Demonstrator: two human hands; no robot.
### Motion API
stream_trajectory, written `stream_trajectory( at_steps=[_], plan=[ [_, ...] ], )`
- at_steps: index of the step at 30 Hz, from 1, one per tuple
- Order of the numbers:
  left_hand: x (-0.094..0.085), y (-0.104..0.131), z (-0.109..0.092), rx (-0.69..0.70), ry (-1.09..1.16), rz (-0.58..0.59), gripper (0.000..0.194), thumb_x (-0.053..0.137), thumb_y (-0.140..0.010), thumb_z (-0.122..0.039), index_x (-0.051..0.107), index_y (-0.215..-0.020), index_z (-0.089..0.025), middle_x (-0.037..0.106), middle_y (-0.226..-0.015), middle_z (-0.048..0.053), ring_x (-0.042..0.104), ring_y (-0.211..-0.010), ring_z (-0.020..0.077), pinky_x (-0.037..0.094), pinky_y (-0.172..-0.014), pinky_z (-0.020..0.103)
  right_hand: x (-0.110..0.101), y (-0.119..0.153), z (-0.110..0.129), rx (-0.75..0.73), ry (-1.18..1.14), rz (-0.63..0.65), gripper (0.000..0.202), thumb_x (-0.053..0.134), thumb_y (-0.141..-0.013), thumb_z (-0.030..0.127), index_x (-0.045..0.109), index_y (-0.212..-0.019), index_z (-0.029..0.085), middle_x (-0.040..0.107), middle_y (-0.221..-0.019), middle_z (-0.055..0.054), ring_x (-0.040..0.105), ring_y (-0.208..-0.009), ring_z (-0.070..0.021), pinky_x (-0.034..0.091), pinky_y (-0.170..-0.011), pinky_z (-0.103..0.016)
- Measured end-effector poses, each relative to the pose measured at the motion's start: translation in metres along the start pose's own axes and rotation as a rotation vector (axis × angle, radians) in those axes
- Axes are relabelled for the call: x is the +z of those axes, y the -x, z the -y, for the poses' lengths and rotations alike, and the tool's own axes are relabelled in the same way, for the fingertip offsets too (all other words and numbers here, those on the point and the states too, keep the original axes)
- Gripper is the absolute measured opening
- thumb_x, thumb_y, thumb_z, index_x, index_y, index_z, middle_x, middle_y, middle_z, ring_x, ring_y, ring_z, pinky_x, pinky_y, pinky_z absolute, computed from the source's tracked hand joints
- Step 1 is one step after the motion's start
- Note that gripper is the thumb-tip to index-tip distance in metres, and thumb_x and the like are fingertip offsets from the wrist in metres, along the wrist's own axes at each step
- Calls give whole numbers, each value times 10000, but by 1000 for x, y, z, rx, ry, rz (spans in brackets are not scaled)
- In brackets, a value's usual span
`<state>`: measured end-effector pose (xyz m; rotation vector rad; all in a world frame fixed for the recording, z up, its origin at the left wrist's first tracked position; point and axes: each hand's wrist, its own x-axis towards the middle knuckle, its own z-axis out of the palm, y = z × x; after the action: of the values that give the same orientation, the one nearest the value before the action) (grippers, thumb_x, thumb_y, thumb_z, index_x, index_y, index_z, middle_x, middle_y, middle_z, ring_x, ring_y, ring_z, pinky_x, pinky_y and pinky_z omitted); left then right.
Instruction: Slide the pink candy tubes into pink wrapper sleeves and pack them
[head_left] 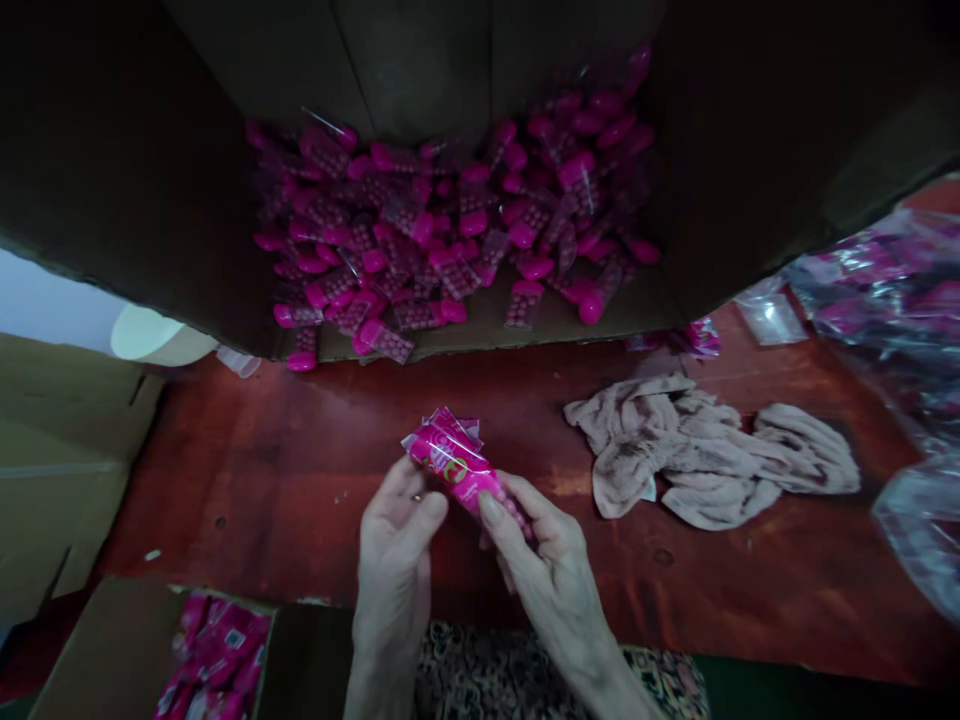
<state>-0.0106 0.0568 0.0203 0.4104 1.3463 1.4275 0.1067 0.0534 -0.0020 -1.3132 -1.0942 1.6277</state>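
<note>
Glossy pink printed packets (454, 465), overlapping in a small stack, are held up between my hands above the red table. Small pink balls show through at the lower right end. My right hand (544, 545) pinches that end, its thumb on the front and its fingers behind. My left hand (397, 540) cups the left edge, fingers curled partly behind the packets and thumb standing clear of the wrapper. Its fingertips are partly hidden. Beyond my hands, a large cardboard box (420, 75) lies open towards me with a heap of pink-capped clear containers (450, 270) of pink balls.
A crumpled grey-brown cloth (697, 450) lies right on the red table (277, 490). Clear plastic bags with pink items (892, 270) crowd the right side. Bottom left, a smaller box (97, 650) holds pink packets (225, 640). A whitish round container (157, 335) stands left.
</note>
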Motion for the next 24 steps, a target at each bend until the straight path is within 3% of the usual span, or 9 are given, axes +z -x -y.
stream_trajectory(
  at_steps=[3, 8, 14, 18, 21, 24],
  plan=[
    [-8, -9, -7, 160, -81, -89, 312, 736, -644, -195, 680, -951, -197, 696, -930, 42, 611, -859, 139, 457, -783, 221, -3, -3, 0, 0, 10, 43, 303, 470, -885, 415, 603, -1004, 171, 499, -600, 33, 351, -402, -51, 294, -354, -160],
    [-19, -22, -18, 139, -248, -34, 162, 757, -600, -166, 686, -746, -175, 674, -726, 3, 579, -661, 101, 450, -647, 184, -9, -5, 2, 29, 7, 100, 326, 480, -875, 431, 620, -986, 159, 502, -570, 32, 354, -385, -49, 270, -336, -156],
    [-28, -32, -24, 18, -406, 221, 98, 755, -594, -179, 672, -642, -156, 625, -662, 10, 532, -642, 130, 425, -627, 225, -18, -9, 2, 83, -26, 162, 306, 503, -861, 429, 629, -926, 157, 489, -558, 39, 306, -376, -38, 223, -324, -152],
    [-28, -32, -24, -65, -346, 337, 120, 746, -613, -251, 703, -663, -151, 633, -662, 34, 523, -648, 148, 415, -653, 255, -25, -9, 4, 191, -90, 256, 304, 532, -834, 450, 613, -824, 157, 469, -528, 51, 298, -373, -31, 202, -326, -142],
    [-25, -31, -22, -118, -251, 330, 215, 759, -597, -304, 719, -727, -138, 647, -694, 54, 539, -673, 158, 417, -674, 262, -26, -8, 3, 273, -171, 314, 322, 538, -824, 473, 581, -776, 157, 469, -500, 63, 265, -350, -18, 191, -329, -135],
    [-23, -30, -18, -113, -161, 283, 158, 747, -625, -267, 697, -709, -143, 636, -680, 33, 539, -646, 128, 421, -665, 235, -25, -8, -1, 291, -222, 321, 326, 537, -826, 475, 564, -775, 154, 473, -510, 61, 263, -358, -18, 195, -337, -136]
  ],
)
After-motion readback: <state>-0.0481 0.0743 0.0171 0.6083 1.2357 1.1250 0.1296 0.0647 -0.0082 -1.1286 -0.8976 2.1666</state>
